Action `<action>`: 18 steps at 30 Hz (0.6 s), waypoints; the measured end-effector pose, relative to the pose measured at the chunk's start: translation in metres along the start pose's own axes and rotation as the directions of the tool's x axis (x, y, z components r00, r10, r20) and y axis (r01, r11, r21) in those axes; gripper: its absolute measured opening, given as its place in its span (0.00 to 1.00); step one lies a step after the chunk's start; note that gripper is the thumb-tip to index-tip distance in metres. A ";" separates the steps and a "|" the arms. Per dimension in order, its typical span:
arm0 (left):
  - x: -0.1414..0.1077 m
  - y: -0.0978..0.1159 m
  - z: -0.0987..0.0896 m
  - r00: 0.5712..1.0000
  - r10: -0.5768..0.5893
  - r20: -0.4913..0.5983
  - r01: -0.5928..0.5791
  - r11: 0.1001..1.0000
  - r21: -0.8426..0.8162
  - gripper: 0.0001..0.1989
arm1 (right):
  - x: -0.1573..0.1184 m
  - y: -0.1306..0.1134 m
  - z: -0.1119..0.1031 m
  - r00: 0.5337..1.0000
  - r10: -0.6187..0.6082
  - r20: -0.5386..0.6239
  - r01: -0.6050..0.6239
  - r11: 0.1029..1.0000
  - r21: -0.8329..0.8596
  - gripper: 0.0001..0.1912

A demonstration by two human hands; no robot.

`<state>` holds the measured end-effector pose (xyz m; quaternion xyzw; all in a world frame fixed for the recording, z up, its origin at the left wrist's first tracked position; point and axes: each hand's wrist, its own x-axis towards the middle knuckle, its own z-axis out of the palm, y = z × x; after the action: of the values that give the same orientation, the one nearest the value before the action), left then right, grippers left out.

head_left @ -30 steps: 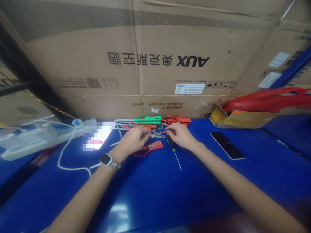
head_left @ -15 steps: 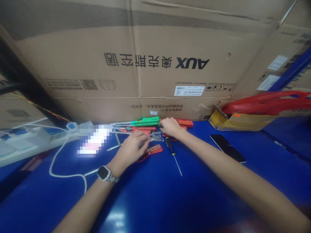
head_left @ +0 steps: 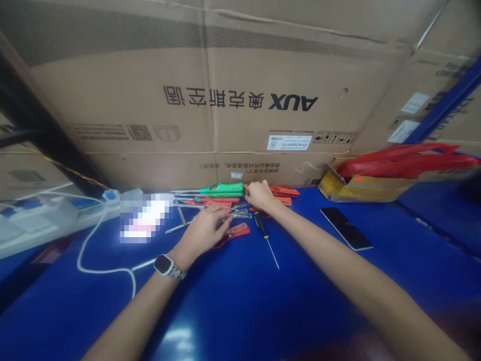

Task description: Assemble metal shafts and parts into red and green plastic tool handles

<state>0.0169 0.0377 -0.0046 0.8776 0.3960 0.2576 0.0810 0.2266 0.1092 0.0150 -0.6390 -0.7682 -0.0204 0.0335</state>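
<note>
My L hand [head_left: 207,229], fingers curled, is by the red plastic lighter casing [head_left: 238,230] on the blue table [head_left: 233,301]; can't tell if gripping. R hand [head_left: 259,195], fingers bent, beside the green plastic lighter [head_left: 225,189]; grip unclear.

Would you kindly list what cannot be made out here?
- Head view: whatever the bare left hand may grip, behind its fingers.
- Head view: whatever the bare right hand may hold, behind its fingers.
- Head view: what the bright white panel shows, pixelated.
- Head view: the long white power strip, cut by the left edge.
</note>
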 end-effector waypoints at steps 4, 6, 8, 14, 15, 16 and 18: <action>0.000 0.001 0.000 1.000 0.001 -0.009 -0.001 1.000 -0.009 0.14 | -0.003 0.002 0.002 0.998 0.052 -0.037 -0.050 0.998 0.034 0.12; 0.000 0.002 0.000 1.000 0.007 -0.013 -0.007 1.000 -0.011 0.14 | -0.003 0.001 0.005 0.995 0.081 -0.052 -0.078 0.996 0.049 0.13; 0.000 0.003 0.000 1.000 0.010 -0.011 -0.010 1.000 -0.010 0.14 | -0.002 -0.002 0.008 0.993 0.105 -0.052 -0.101 0.992 0.070 0.13; 0.000 0.000 -0.002 1.000 -0.009 -0.014 0.009 1.000 -0.007 0.14 | 0.004 -0.003 0.001 0.986 0.165 -0.010 -0.161 0.970 0.183 0.10; 0.000 0.000 -0.002 1.000 -0.008 -0.017 0.008 1.000 -0.008 0.14 | 0.003 -0.001 -0.004 0.985 0.173 0.004 -0.170 0.963 0.209 0.09; 0.000 0.001 -0.002 1.000 -0.008 -0.019 0.008 1.000 -0.010 0.14 | 0.000 0.001 -0.010 0.984 0.180 0.017 -0.179 0.955 0.238 0.08; 0.000 0.002 -0.003 0.999 -0.021 -0.027 0.021 0.999 -0.024 0.13 | -0.009 0.006 -0.023 0.983 0.178 0.047 -0.183 0.934 0.307 0.05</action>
<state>0.0168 0.0365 -0.0014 0.8689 0.4031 0.2732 0.0889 0.2352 0.0995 0.0367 -0.6938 -0.7002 0.1096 0.1278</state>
